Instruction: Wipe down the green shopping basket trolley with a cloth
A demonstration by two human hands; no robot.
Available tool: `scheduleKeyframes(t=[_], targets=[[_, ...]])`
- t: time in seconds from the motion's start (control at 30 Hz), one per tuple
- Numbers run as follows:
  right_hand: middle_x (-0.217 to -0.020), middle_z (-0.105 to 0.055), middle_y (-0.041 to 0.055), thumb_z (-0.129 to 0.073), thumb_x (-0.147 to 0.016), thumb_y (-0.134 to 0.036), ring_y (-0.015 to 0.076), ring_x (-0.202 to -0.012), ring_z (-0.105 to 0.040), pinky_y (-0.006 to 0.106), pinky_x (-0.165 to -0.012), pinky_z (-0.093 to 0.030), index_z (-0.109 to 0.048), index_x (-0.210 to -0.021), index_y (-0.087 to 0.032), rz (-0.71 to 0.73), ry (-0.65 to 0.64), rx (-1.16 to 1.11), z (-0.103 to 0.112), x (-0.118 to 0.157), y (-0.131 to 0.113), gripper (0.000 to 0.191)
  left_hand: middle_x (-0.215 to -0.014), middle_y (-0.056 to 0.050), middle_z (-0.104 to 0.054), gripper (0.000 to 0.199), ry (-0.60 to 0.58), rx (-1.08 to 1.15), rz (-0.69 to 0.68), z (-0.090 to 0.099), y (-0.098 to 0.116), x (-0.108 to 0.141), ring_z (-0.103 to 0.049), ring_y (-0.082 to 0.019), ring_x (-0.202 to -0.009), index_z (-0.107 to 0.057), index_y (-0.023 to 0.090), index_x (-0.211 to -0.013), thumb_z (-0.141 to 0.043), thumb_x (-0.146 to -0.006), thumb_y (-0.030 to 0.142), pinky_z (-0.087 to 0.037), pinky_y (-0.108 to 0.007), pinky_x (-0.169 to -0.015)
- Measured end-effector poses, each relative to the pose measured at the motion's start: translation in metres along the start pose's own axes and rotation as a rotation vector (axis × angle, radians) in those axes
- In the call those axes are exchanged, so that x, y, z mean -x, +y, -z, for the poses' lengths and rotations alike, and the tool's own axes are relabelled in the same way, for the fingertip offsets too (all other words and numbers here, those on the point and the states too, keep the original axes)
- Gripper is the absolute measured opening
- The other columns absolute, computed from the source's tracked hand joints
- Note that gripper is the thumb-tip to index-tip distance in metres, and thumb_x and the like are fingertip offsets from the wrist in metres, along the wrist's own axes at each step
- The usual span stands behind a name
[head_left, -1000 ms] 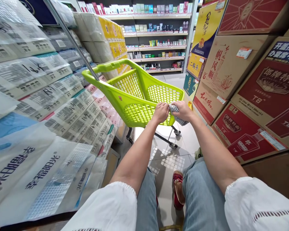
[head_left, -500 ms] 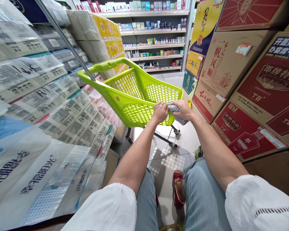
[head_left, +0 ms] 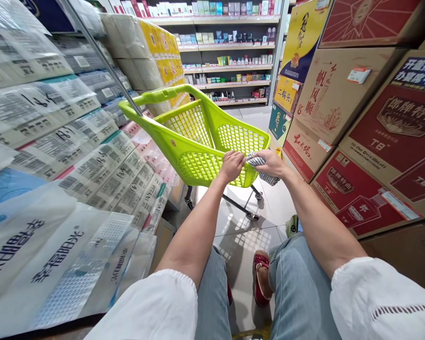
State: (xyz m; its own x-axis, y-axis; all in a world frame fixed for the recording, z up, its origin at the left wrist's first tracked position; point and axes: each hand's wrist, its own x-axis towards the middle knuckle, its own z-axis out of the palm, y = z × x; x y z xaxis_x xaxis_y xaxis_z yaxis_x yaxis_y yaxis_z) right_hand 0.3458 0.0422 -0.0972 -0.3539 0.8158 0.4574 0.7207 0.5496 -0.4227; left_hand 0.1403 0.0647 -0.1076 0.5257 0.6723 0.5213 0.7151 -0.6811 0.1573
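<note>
A lime-green plastic shopping cart [head_left: 201, 165] with perforated sides stands in front of me, its handle to the far left. My left hand [head_left: 233, 166] is closed over the cart's near top rim, fingers curled over the edge. Just to its right, my right hand [head_left: 272, 163] grips a grey-and-white striped cloth [head_left: 257, 160] against the cart's corner. Part of the cloth hangs down outside the basket, below my fingers. Through the basket's holes and open top I see no goods inside.
Wrapped paper packs [head_left: 85, 156] are stacked along the left, with yellow packs [head_left: 163, 52] behind. Liquor cartons [head_left: 340, 99] form a wall on the right. Shelves of small goods [head_left: 230, 68] stand at the back. A green bag [head_left: 292, 226] lies by my knee.
My left hand has shifted slightly left along the rim, widening the gap to the right hand. The right hand and cloth have moved slightly right. The cart's handle sits a little further right.
</note>
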Motion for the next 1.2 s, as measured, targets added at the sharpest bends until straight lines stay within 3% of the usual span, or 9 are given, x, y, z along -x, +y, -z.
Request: scheduleKeyframes(t=[0.37, 0.53, 0.7, 0.83, 0.93, 1.07, 1.2], targets=[[-0.102, -0.070, 0.0045, -0.062, -0.070, -0.024, 0.0219, -0.094, -0.061, 0.033, -0.088, -0.046, -0.065, -0.102, -0.021, 0.076, -0.041, 0.052, -0.022, -0.011, -0.049, 0.032, -0.084, -0.005, -0.062, 0.033, -0.050, -0.028, -0.017, 0.022, -0.034, 0.017, -0.054, -0.021, -0.090, -0.056, 0.022, -0.077, -0.031, -0.097, 0.032, -0.038, -0.038, -0.094], [-0.098, -0.068, 0.0042, -0.063, -0.070, -0.026, 0.0219, -0.091, -0.061, 0.032, -0.084, -0.046, -0.062, -0.105, -0.021, 0.090, -0.055, 0.025, -0.031, -0.015, -0.059, 0.035, -0.083, -0.008, -0.064, 0.027, -0.043, -0.085, -0.023, 0.033, -0.029, 0.024, -0.055, -0.023, -0.093, -0.058, 0.021, -0.074, -0.037, -0.090, 0.022, -0.039, -0.040, -0.096], [-0.104, -0.066, 0.0063, -0.064, -0.071, -0.026, 0.0246, -0.098, -0.057, 0.037, -0.091, -0.042, -0.061, -0.107, -0.020, 0.145, -0.050, 0.064, -0.038, -0.012, -0.064, 0.037, -0.078, -0.008, -0.064, 0.024, -0.064, -0.130, 0.056, 0.031, -0.014, 0.033, -0.057, -0.024, -0.086, -0.060, 0.020, -0.073, -0.040, -0.087, 0.019, -0.043, -0.041, -0.093], [-0.107, -0.066, 0.0077, -0.065, -0.072, -0.027, 0.0263, -0.101, -0.055, 0.039, -0.092, -0.041, -0.063, -0.109, -0.021, 0.174, -0.028, 0.100, -0.040, -0.009, -0.054, 0.037, -0.080, -0.008, -0.064, 0.023, -0.049, -0.132, 0.082, 0.026, -0.009, 0.039, -0.057, -0.023, -0.088, -0.061, 0.019, -0.078, -0.040, -0.086, 0.015, -0.041, -0.043, -0.099], [-0.112, -0.066, 0.0069, -0.065, -0.072, -0.024, 0.0257, -0.105, -0.057, 0.040, -0.095, -0.040, -0.063, -0.112, -0.021, 0.169, -0.026, 0.060, -0.032, -0.005, -0.028, 0.039, -0.084, -0.008, -0.064, 0.028, -0.038, -0.062, 0.056, 0.024, -0.011, 0.040, -0.056, -0.022, -0.091, -0.060, 0.019, -0.079, -0.035, -0.092, 0.021, -0.039, -0.043, -0.103], [-0.116, -0.066, 0.0065, -0.065, -0.071, -0.022, 0.0255, -0.109, -0.057, 0.041, -0.098, -0.039, -0.063, -0.112, -0.021, 0.060, 0.055, 0.012, -0.020, -0.002, 0.004, 0.041, -0.083, -0.006, -0.064, 0.032, -0.027, -0.010, 0.053, 0.021, -0.012, 0.038, -0.056, -0.020, -0.089, -0.058, 0.021, -0.077, -0.033, -0.096, 0.025, -0.035, -0.043, -0.108], [-0.110, -0.066, 0.0069, -0.065, -0.071, -0.024, 0.0259, -0.103, -0.057, 0.041, -0.095, -0.040, -0.064, -0.110, -0.021, 0.103, -0.009, 0.084, -0.029, -0.009, -0.020, 0.039, -0.081, -0.007, -0.063, 0.033, -0.005, -0.053, 0.062, 0.015, -0.010, 0.034, -0.056, -0.021, -0.088, -0.057, 0.020, -0.074, -0.032, -0.095, 0.025, -0.036, -0.043, -0.106]])
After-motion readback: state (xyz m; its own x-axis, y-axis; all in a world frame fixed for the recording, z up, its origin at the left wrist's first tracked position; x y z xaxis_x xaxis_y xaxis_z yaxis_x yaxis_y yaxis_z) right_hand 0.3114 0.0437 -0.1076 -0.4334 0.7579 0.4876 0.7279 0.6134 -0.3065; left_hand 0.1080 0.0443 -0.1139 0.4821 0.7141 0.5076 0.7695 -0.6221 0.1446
